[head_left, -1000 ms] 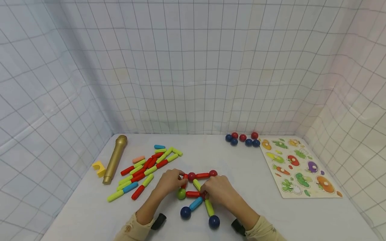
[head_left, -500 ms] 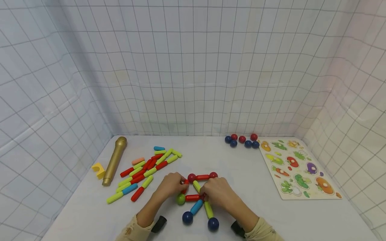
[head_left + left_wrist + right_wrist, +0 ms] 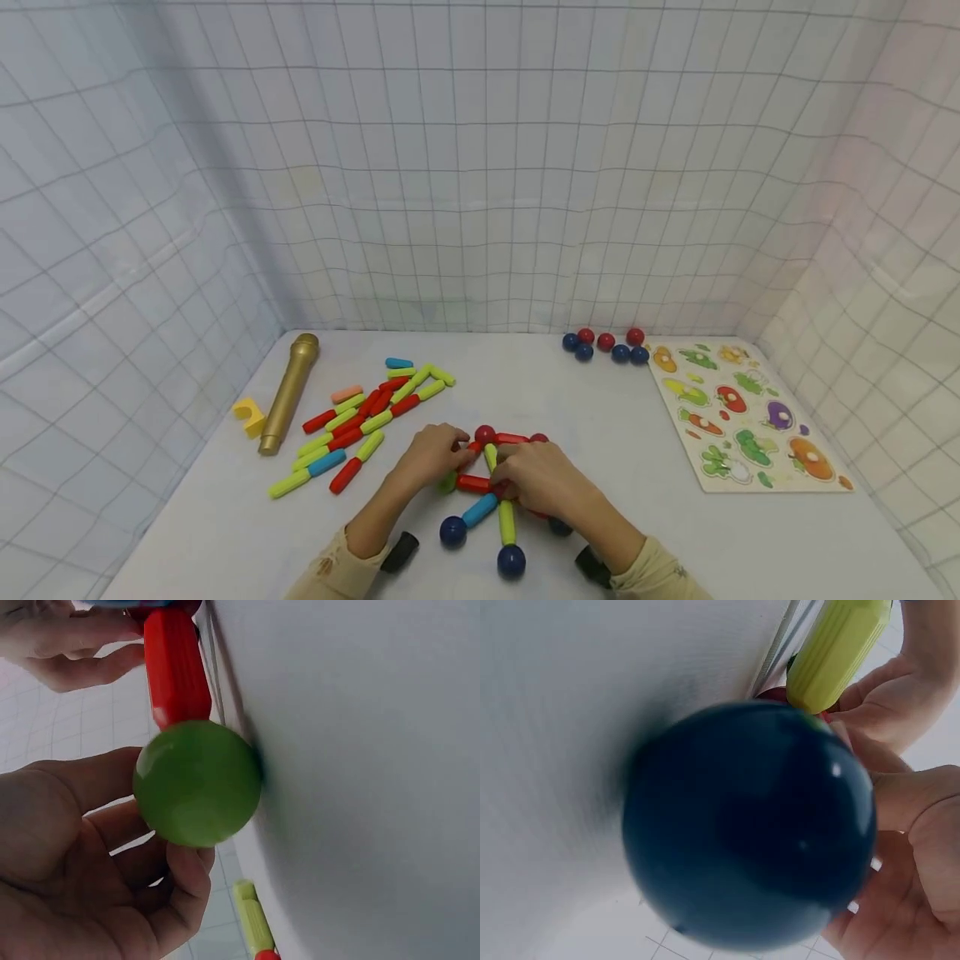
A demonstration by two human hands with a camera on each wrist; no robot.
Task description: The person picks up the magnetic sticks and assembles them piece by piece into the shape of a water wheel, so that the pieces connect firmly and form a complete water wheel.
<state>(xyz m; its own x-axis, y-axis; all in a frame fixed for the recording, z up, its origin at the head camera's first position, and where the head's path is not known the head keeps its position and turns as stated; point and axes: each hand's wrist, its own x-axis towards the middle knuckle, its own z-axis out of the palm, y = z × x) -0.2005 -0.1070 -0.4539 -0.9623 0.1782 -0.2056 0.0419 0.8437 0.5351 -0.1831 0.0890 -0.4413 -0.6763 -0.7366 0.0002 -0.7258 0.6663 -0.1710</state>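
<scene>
A flat figure of magnetic sticks and balls lies at the front middle of the table. My left hand holds the red stick on its left side, between a green ball and a far red ball. The fingertips of my right hand pinch the near red ball, which they partly cover. From this ball spread a red stick, a blue stick with a navy ball, and a lime stick with another navy ball. A third navy ball shows under my right wrist.
To the left lie several loose lime and red sticks, a gold microphone-shaped tube and a yellow block. Red and navy balls sit at the back right, beside a vegetable puzzle board. Grid-patterned cloth walls enclose the table.
The near lime stick and its navy ball have swung left. A further navy ball has come into sight under my right wrist. Both hands keep their hold near the same spots.
</scene>
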